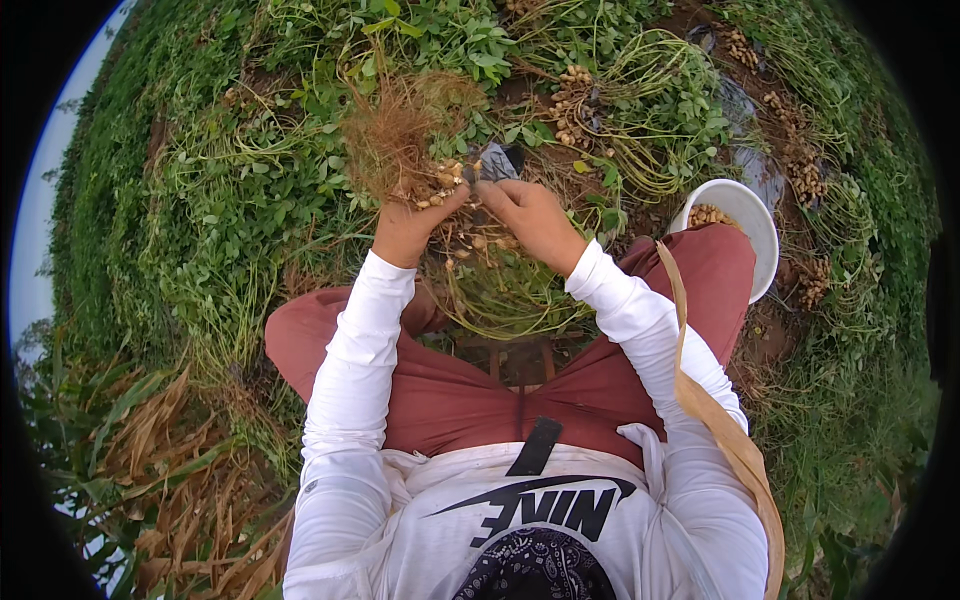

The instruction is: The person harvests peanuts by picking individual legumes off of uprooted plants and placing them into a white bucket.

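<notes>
My left hand [414,229] grips an uprooted peanut plant by its root end, with pale peanut pods [448,178] and a bush of fine brown roots [386,139] rising beyond the fingers. My right hand [534,223] meets it thumb to thumb; its fingertips pinch a torn piece of dark plastic film [497,162] against the root clump. Below the hands, between my knees, more soil-covered pods [487,242] and bent green stems [510,321] hang or lie; which plant they belong to I cannot tell.
Beside my right knee, a white bucket [763,247] holds loose peanuts [711,215]. Pulled peanut plants with pods [574,109] lie ahead, others [802,165] along the right. Plastic film [754,169] covers soil there. Dry corn leaves [202,480] are at lower left; a tan strap [701,405] crosses my right arm.
</notes>
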Demonstrator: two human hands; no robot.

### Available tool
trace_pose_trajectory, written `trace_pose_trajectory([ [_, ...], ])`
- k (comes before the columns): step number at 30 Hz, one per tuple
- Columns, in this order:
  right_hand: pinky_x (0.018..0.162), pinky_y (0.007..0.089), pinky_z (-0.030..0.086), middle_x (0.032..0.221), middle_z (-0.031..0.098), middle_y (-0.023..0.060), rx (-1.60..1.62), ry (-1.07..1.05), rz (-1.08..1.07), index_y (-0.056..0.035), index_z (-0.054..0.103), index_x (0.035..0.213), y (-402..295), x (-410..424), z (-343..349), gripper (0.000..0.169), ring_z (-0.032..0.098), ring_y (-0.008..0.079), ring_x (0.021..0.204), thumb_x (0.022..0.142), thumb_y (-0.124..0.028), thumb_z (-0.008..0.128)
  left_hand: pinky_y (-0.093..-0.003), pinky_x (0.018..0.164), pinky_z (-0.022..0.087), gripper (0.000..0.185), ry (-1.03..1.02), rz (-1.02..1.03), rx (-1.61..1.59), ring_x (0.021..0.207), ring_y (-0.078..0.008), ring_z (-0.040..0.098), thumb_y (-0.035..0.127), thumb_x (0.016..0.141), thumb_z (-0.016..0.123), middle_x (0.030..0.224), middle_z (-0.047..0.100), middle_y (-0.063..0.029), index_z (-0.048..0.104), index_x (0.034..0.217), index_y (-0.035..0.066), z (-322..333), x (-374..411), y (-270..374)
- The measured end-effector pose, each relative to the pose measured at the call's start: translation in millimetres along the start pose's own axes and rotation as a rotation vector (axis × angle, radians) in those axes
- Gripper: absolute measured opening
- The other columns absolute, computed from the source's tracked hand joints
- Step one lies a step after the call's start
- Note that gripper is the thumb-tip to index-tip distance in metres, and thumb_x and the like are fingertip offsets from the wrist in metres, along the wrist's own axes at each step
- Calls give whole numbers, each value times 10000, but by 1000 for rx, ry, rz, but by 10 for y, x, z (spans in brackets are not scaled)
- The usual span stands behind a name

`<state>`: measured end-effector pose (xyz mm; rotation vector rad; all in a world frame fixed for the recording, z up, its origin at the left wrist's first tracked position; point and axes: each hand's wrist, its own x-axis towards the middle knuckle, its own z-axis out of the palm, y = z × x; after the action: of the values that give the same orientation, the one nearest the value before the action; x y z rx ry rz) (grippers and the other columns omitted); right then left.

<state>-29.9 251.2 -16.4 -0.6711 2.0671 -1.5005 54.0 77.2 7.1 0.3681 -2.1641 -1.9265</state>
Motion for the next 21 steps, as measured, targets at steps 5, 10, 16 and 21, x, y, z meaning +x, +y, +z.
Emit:
trace_pose_trajectory([
  [5,571,329,465,702,630,130,-182,217,-171,-6,622,937,-151,-119,39,305,614,260,599,854,-294,679,-284,827,488,324,9,-49,-63,920,-133,615,129,787,768,1026,661,-61,625,1047,-2,47,12,33],
  [10,583,349,491,747,652,139,-204,290,-255,-47,606,958,-228,-119,22,234,646,297,647,836,-234,679,-272,815,485,374,38,-79,-94,917,-126,613,131,786,768,1026,669,-62,605,1086,-21,128,-26,61],
  [16,615,291,467,825,652,83,220,155,-62,-39,589,1027,26,29,-21,231,600,160,696,836,-168,614,-285,831,488,359,21,-58,-54,917,-133,620,121,785,765,1040,669,-59,616,1082,-18,226,-55,139],
  [21,565,228,386,829,576,-22,697,-88,395,-54,585,1054,-137,-16,-147,228,485,55,652,855,-165,600,-285,828,495,364,10,-87,-41,935,-138,618,132,799,758,1051,661,-71,609,1095,-20,190,-70,140],
])
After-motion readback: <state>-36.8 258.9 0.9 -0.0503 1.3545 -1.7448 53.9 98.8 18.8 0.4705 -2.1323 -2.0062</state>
